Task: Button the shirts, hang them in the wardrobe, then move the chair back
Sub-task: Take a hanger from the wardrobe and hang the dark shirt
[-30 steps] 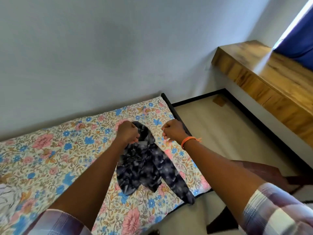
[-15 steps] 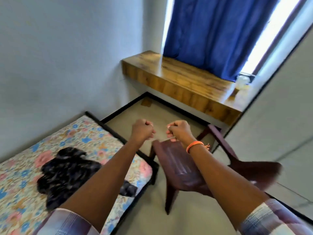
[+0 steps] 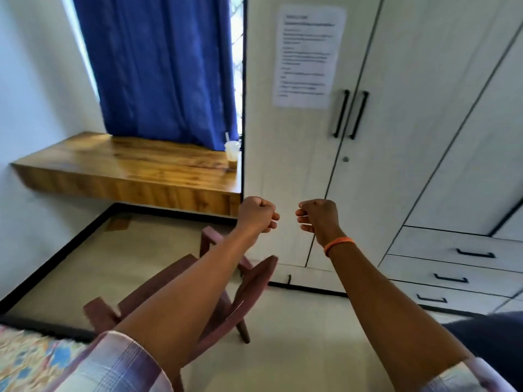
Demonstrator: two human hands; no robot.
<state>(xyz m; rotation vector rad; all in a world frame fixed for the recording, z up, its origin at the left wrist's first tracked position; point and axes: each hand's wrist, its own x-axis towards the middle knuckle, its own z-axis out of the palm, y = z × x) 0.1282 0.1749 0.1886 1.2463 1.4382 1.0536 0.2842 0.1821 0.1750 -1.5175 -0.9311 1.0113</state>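
Observation:
Both my arms reach forward at chest height. My left hand is curled into a fist and holds nothing. My right hand, with an orange band on its wrist, is also a fist holding nothing. They hang in the air in front of the white wardrobe, whose two doors with black handles are closed. The dark red plastic chair stands on the floor below my left forearm, between the bed and the wardrobe. No shirt is in view.
A wooden wall shelf under a blue curtain carries a plastic cup. White drawers sit at the right. A printed sheet is stuck on the wardrobe. The floral bed corner is at bottom left.
My view has swung right from the bed with the dark shirt, past the chair, to the wardrobe. The shirt left the view. Both fists stayed raised and closed.

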